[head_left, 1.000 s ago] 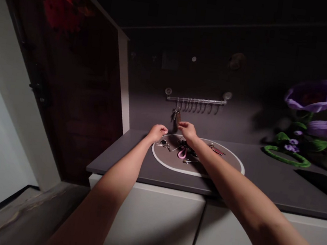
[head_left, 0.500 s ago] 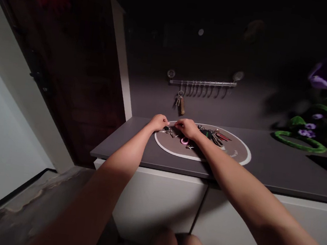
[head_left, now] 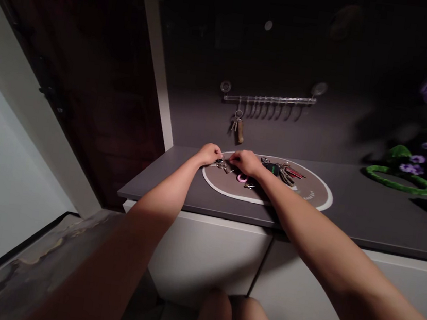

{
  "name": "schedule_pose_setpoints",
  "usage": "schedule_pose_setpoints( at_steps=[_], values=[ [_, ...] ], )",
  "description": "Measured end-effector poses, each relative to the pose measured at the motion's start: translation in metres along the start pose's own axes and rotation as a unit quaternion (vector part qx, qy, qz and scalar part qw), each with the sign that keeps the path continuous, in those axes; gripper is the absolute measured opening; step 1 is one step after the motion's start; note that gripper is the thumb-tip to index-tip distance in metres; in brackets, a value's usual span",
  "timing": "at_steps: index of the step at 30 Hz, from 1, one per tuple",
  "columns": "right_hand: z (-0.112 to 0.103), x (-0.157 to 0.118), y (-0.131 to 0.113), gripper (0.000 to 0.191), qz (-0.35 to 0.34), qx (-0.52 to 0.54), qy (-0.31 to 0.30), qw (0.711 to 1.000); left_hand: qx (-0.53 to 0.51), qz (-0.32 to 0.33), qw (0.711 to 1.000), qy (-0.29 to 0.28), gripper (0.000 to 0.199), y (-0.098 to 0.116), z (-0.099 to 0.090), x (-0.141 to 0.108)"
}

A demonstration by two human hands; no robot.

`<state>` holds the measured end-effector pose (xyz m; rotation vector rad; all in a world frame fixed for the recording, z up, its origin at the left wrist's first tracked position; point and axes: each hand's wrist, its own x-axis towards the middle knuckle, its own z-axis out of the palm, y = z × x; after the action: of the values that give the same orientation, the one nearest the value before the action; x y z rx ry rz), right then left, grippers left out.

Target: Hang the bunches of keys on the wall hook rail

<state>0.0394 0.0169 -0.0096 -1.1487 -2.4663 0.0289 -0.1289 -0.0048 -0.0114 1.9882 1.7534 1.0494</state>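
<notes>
A brown oval mat with a pale rim (head_left: 228, 195) lies on the counter. My left hand (head_left: 210, 154) is at its left edge, fingers closed on a bunch of keys (head_left: 225, 167) with a small dark round piece. Just to the right, my right hand (head_left: 245, 162) hovers low over the mat with its fingers pinched; whatever they hold is too small to make out. Below it lie a pink ring (head_left: 242, 178) and a small metal key piece (head_left: 249, 186). Right of that hand are a dark green-marked item (head_left: 273, 169), a braided cord (head_left: 286, 177) and a red item (head_left: 295, 173).
On the wall above the mat, a clear hook rail (head_left: 269, 100) bears a hanging key set with a brown fob (head_left: 240, 131). Purple flowers (head_left: 412, 166) and a green fuzzy ring (head_left: 400, 187) stand at the right. A dark door (head_left: 109, 90) is at the left.
The view has tilted slightly down, so the rail and mat appear higher. My hands stay nearly in place over the mat; the keys by my left hand have shifted slightly.
</notes>
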Motion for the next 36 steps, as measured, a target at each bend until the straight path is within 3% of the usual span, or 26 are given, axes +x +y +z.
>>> schedule_pose_setpoints(
  at_steps=[11,19,26,36],
  values=[
    [-0.003,-0.001,-0.006,0.02,0.011,0.025,0.052,0.998,-0.274,0.012,0.962,0.011,0.006,0.007,0.003,0.001],
    [0.001,0.005,-0.005,0.016,0.024,0.224,0.157,0.962,-0.421,-0.029,0.907,0.0,0.009,0.011,-0.001,0.003],
    [0.007,0.011,-0.001,0.021,0.019,0.37,0.183,0.911,-0.466,-0.055,0.883,0.002,0.013,0.012,0.001,0.002],
    [0.004,0.009,-0.004,0.026,0.042,0.428,0.18,0.884,-0.465,-0.056,0.884,-0.001,0.014,0.018,0.002,-0.001]
  ],
)
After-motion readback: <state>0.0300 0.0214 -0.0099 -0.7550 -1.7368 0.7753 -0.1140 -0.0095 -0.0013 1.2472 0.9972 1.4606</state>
